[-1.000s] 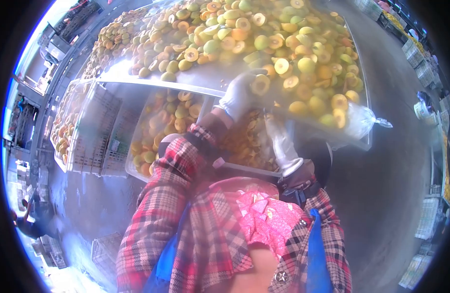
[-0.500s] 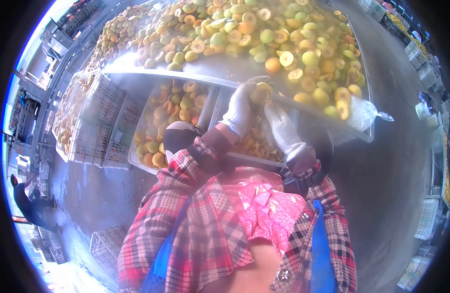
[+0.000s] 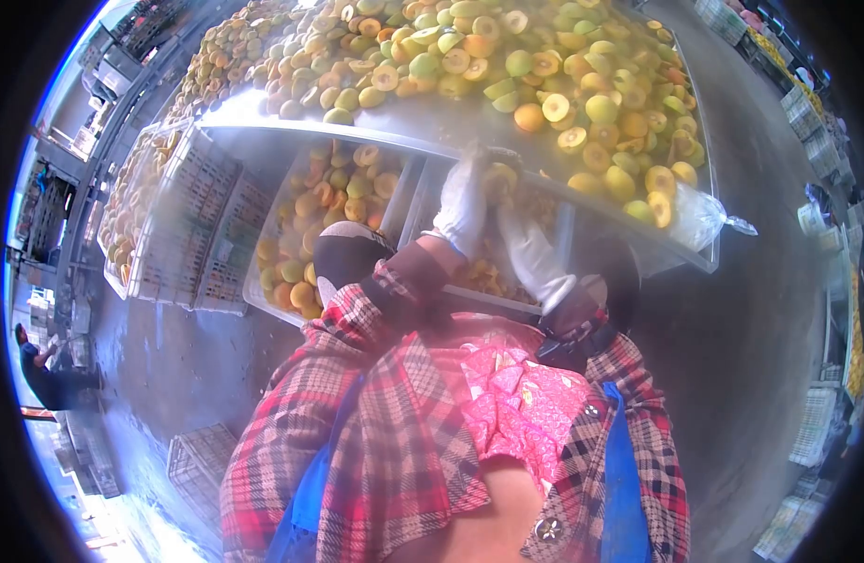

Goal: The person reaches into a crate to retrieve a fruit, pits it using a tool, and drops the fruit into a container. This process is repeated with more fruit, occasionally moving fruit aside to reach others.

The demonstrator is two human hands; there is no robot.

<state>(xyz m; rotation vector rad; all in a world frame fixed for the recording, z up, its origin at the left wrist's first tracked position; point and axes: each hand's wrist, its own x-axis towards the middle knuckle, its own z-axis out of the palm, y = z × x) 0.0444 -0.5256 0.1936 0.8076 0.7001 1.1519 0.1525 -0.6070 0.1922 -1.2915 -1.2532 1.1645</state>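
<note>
My left hand (image 3: 464, 205), in a white glove, is closed at the near rim of the tray (image 3: 357, 137). Beside it my right hand (image 3: 529, 246), also gloved, is bent inward with its fingertips close to the left hand. Between them is a yellowish fruit piece (image 3: 499, 180), blurred; which hand grips it is hard to see. Many halved fruits (image 3: 572, 140) lie heaped in the tray beyond the hands. Below the hands stands a bin of small fruit pieces (image 3: 488, 278).
A crate of fruit (image 3: 330, 202) stands left of the bin. Stacked white crates (image 3: 190, 225) are farther left. A clear plastic bag (image 3: 696, 218) hangs at the tray's right corner. A person (image 3: 39, 371) is at the far left; an empty crate (image 3: 199, 460) is lower left.
The right hand has moved slightly down and left, and the fruit between the hands has shifted a little. The person at the far left has changed posture. The view has shifted slightly.
</note>
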